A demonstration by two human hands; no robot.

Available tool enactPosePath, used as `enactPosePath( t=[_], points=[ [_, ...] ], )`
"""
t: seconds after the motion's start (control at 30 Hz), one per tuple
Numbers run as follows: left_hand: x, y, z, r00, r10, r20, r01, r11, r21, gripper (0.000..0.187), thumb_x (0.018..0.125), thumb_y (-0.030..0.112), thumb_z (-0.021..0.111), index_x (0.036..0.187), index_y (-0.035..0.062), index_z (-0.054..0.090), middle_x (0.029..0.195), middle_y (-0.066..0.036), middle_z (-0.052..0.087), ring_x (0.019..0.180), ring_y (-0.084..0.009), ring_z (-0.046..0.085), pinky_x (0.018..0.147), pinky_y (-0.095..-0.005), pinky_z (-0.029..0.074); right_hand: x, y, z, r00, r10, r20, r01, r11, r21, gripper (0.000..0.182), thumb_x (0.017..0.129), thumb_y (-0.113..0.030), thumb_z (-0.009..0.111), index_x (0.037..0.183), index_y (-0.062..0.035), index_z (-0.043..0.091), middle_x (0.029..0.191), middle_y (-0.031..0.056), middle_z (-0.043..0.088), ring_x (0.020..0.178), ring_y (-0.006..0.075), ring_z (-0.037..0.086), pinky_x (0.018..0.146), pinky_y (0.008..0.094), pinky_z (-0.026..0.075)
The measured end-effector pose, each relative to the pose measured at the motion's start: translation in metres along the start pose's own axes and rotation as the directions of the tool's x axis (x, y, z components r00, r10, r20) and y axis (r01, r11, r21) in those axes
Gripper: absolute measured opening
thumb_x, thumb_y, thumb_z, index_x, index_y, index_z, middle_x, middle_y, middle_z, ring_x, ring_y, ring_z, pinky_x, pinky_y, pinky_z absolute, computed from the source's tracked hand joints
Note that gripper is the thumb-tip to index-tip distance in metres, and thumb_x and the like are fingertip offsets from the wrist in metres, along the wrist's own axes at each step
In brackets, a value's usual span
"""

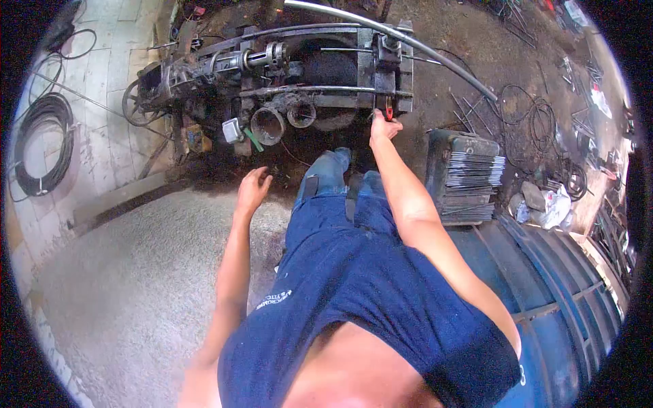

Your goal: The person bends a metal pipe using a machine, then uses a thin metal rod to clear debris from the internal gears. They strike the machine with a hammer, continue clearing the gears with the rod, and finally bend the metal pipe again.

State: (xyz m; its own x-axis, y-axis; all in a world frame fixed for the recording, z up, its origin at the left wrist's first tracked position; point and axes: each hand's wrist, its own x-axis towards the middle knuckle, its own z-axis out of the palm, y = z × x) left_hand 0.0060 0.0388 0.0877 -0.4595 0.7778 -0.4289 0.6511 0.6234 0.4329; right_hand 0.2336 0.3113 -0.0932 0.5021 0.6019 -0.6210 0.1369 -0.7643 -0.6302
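Note:
My right hand [386,128] is closed round a red-handled tool [389,111] at the near right end of a greasy metal machine [299,61]. The tool's far end merges with the dark metal, so its kind is hard to make out. Just beyond that hand is a dark clamp-like block [388,51] on the machine's frame. A long bent metal tube [415,42] arcs over this end and runs down to the right. My left hand [254,188] hangs low, holding nothing, its fingers loosely bent and apart. Between it and the machine lies a green strip [252,140].
Right of my legs stands a dark case-like box [465,177] with a stack of metal rods. Blue ribbed metal panels [530,292] lie behind it. Coiled black hose [44,144] rests on the left. Cables [534,119] and loose rods litter the right floor. Two round metal cylinders [268,125] stick out near my feet.

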Motion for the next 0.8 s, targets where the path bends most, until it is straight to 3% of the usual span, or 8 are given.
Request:
enactPosePath(
  t=[0.1, 0.17, 0.27, 0.37, 0.4, 0.63, 0.7, 0.8],
  points=[
    [-0.005, 0.009, 0.003, 0.999, 0.036, -0.024, -0.035, 0.999, 0.03, 0.036, 0.086, 0.021, 0.066, 0.115, 0.0, 0.063, 0.106, -0.02, 0.066, 0.091, -0.0324, 0.065, 0.083, -0.0379, 0.051, 0.005, 0.003, 0.003, 1.0, -0.012, 0.015, 0.012, 1.0, 0.012, 0.07, 0.067, -0.022, 0.083, 0.113, 0.0068, 0.039, 0.111, 0.0224, 0.057, 0.096, 0.0306, 0.06, 0.085, 0.0408, 0.05],
    [-0.006, 0.011, 0.003, 1.0, -0.022, -0.007, 0.022, 1.0, 0.007, 0.035, 0.086, 0.021, 0.066, 0.115, 0.0002, 0.063, 0.108, -0.02, 0.066, 0.092, -0.0325, 0.065, 0.084, -0.0379, 0.051, 0.01, 0.003, 0.008, 0.954, 0.235, 0.189, -0.255, 0.963, 0.089, 0.063, 0.072, -0.016, 0.08, 0.113, 0.0054, 0.037, 0.105, 0.019, 0.058, 0.08, 0.0242, 0.064, 0.065, 0.0353, 0.053],
    [-0.012, 0.015, 0.003, 0.999, -0.049, -0.01, 0.049, 0.999, 0.004, 0.035, 0.087, 0.021, 0.065, 0.115, 0.0005, 0.063, 0.11, -0.019, 0.065, 0.094, -0.0328, 0.065, 0.084, -0.0385, 0.051, 0.038, 0.036, 0.021, 0.947, 0.115, 0.302, -0.171, 0.971, 0.166, 0.062, 0.076, -0.013, 0.077, 0.117, 0.0063, 0.034, 0.101, 0.0172, 0.06, 0.068, 0.018, 0.063, 0.051, 0.029, 0.049],
    [-0.016, 0.019, 0.002, 0.998, -0.054, -0.038, 0.055, 0.998, 0.013, 0.035, 0.087, 0.022, 0.065, 0.115, 0.0002, 0.063, 0.111, -0.019, 0.065, 0.097, -0.0334, 0.064, 0.085, -0.0392, 0.05, 0.028, 0.023, 0.003, 0.971, 0.02, 0.237, -0.068, 0.978, 0.198, 0.061, 0.077, -0.018, 0.077, 0.116, 0.0083, 0.039, 0.093, 0.0167, 0.063, 0.073, 0.0213, 0.063, 0.06, 0.0329, 0.052],
    [-0.018, 0.02, 0.002, 0.996, -0.087, -0.028, 0.087, 0.996, 0.001, 0.036, 0.087, 0.022, 0.065, 0.115, -0.0002, 0.063, 0.112, -0.02, 0.065, 0.099, -0.0339, 0.064, 0.086, -0.0395, 0.05, 0.032, 0.029, 0.006, 0.987, -0.158, 0.026, 0.158, 0.987, 0.011, 0.061, 0.077, -0.024, 0.078, 0.115, 0.0097, 0.045, 0.086, 0.0162, 0.065, 0.077, 0.0249, 0.063, 0.071, 0.0356, 0.051],
    [-0.024, 0.014, 0.01, 0.998, -0.021, -0.063, 0.023, 0.999, 0.039, 0.037, 0.086, 0.021, 0.066, 0.115, -0.0021, 0.062, 0.104, -0.019, 0.066, 0.082, -0.0296, 0.067, 0.076, -0.0374, 0.053, 0.051, 0.002, -0.007, 0.998, -0.022, 0.063, 0.019, 0.999, 0.044, 0.031, 0.073, -0.025, 0.083, 0.077, 0.0001, 0.064, 0.072, 0.0087, 0.065, 0.073, 0.0232, 0.063, 0.07, 0.036, 0.051],
    [-0.024, 0.01, 0.013, 0.995, -0.021, -0.101, 0.024, 0.999, 0.029, 0.037, 0.086, 0.02, 0.066, 0.115, -0.0024, 0.062, 0.102, -0.019, 0.066, 0.082, -0.0292, 0.066, 0.075, -0.0371, 0.053, 0.062, 0.002, -0.021, 0.854, -0.05, 0.518, -0.051, 0.983, 0.179, 0.024, 0.077, -0.021, 0.08, 0.08, -0.0035, 0.064, 0.072, 0.0048, 0.064, 0.063, 0.0129, 0.059, 0.056, 0.0273, 0.046],
    [-0.023, 0.012, 0.012, 0.991, -0.136, -0.019, 0.135, 0.99, -0.046, 0.039, 0.087, 0.025, 0.066, 0.115, -0.0012, 0.063, 0.116, -0.021, 0.064, 0.106, -0.0348, 0.062, 0.09, -0.0388, 0.05, 0.038, -0.016, -0.061, 0.818, -0.112, 0.564, 0.039, 0.99, 0.139, 0.019, 0.084, -0.022, 0.073, 0.086, -0.006, 0.062, 0.07, 0.0006, 0.062, 0.057, 0.0079, 0.054, 0.05, 0.0242, 0.041]
  ],
)
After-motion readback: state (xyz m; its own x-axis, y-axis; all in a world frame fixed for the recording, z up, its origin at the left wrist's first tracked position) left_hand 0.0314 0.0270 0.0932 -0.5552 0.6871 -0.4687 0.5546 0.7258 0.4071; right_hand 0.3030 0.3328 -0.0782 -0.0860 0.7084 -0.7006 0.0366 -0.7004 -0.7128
